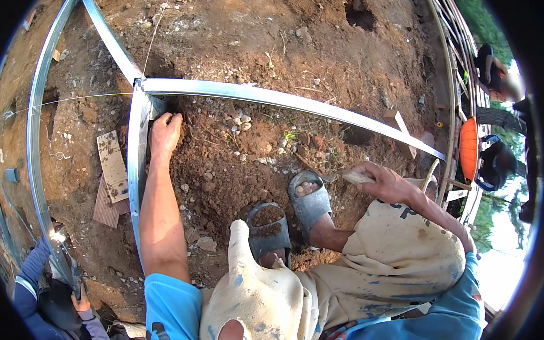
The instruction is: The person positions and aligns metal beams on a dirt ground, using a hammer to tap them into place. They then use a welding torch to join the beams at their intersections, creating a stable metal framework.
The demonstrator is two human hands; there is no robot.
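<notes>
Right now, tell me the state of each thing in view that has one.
Silver metal rails: joined at a corner
Flat wooden boards: overlapping, upper one soil-spotted
Grey rubber sandals: on feet, soiled
Beige cloth trousers: torn, blue-stained
Left hand: fingers curled, hold unclear
Right hand: closed on a pale flat object

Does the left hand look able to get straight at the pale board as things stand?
Probably not straight across: a metal channel runs between the left hand and the pale board, so the hand would likely need to go over it.
</notes>
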